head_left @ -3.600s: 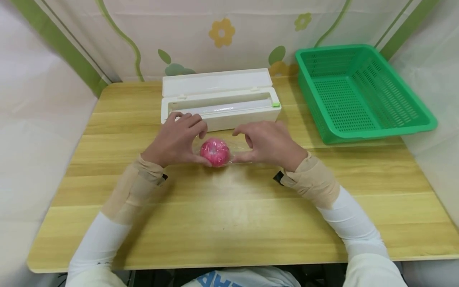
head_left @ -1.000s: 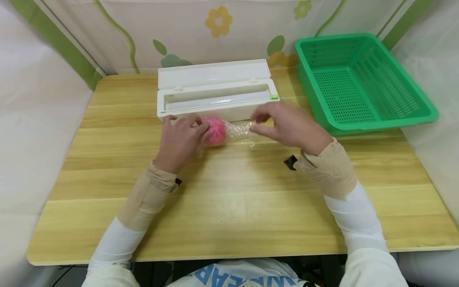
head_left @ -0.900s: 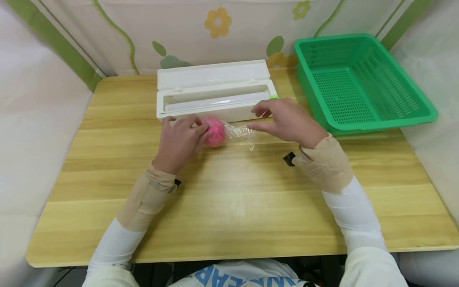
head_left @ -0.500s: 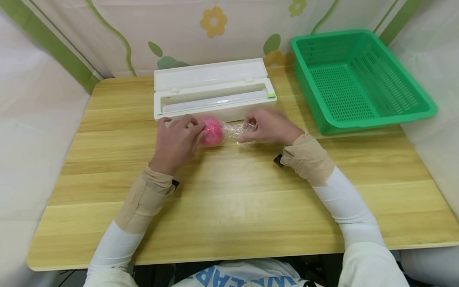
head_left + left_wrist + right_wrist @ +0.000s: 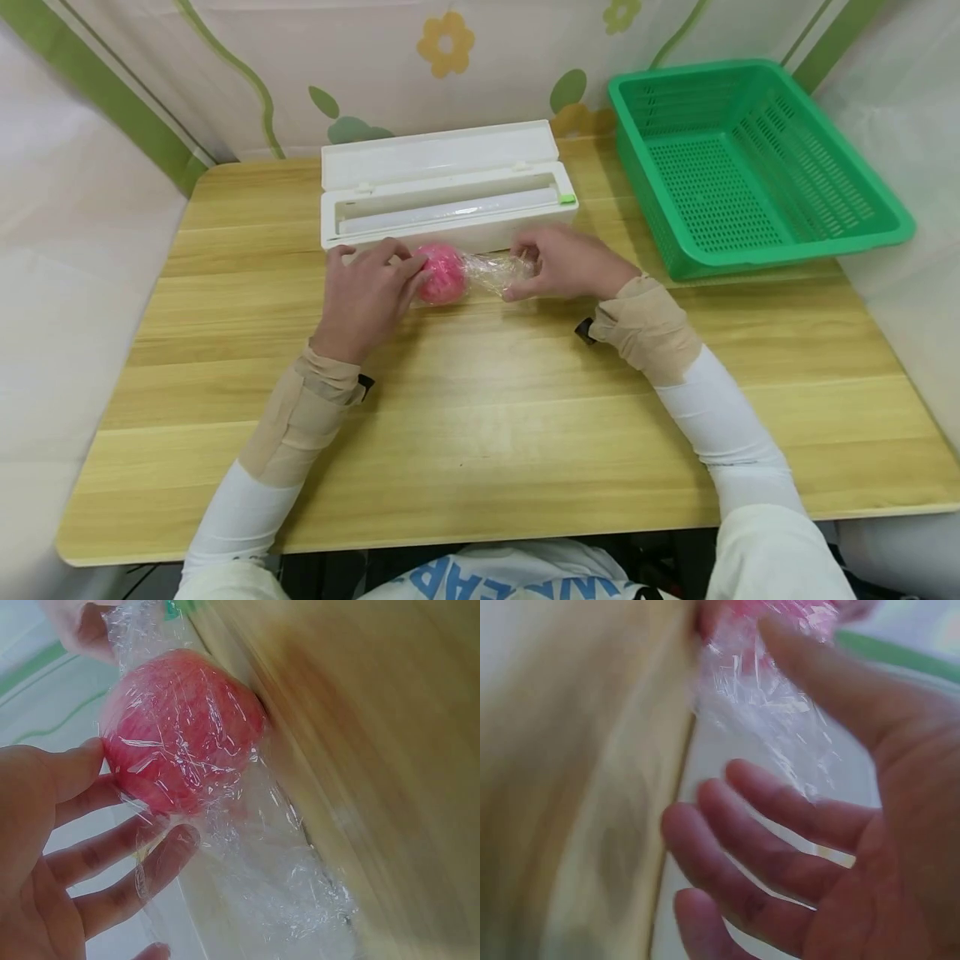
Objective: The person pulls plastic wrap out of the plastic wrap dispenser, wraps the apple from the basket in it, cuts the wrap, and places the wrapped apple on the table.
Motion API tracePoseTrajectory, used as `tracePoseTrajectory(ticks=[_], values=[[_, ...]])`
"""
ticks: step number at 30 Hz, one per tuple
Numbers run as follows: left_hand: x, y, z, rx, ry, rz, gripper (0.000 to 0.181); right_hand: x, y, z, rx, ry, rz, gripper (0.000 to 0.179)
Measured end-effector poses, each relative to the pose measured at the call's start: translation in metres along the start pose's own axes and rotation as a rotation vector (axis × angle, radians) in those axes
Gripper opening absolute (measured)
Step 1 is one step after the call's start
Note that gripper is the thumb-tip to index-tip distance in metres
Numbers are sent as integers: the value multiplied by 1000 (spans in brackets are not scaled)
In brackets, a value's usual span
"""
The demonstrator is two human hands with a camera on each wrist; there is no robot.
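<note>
A pink-red apple (image 5: 442, 273) wrapped in clear cling film lies on the table just in front of the white box. My left hand (image 5: 367, 292) holds it from the left, thumb and fingers against its side; some fingertips touch film (image 5: 277, 900) in the left wrist view. To the right of the apple, the gathered film tail (image 5: 495, 271) reaches my right hand (image 5: 566, 265). Its thumb and loosely bent fingers stand apart around the tail in the right wrist view, with film (image 5: 780, 727) hanging between them and touching near the index finger.
The white cling film box (image 5: 450, 229) stands behind the hands with its lid (image 5: 442, 154) up and a film roll (image 5: 450, 211) inside. At the back right sits a green perforated basket (image 5: 690, 258). A curtain (image 5: 510, 50) hangs behind the wooden table (image 5: 480, 450).
Over several seconds the apple has moved back towards the box and its film on the right has been gathered. In the last second my right hand came left to the film tail.
</note>
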State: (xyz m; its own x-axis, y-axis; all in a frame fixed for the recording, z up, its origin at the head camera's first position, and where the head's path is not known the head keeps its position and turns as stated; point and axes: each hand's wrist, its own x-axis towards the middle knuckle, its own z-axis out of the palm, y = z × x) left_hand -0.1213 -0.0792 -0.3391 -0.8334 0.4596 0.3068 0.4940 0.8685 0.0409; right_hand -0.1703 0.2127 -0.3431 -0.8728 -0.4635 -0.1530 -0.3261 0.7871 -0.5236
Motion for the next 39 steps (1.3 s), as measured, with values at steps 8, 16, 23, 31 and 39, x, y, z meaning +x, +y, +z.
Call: tracePoseTrajectory(ticks=[8,16,23,31,39], values=[[0,0,0,0,5,-4,36,4,7,1,58,-42,-77,35],[0,-1,0,-25,5,-39,36,6,2,8,9,-7,-32,30],[1,-2,0,-19,-2,-54,36,3,11,-2,5,19,-2,30],[0,-3,2,-16,-17,-77,37,7,14,0,213,36,-44,59],[2,-7,1,-57,-26,-90,37,12,13,9,281,175,-230,64]])
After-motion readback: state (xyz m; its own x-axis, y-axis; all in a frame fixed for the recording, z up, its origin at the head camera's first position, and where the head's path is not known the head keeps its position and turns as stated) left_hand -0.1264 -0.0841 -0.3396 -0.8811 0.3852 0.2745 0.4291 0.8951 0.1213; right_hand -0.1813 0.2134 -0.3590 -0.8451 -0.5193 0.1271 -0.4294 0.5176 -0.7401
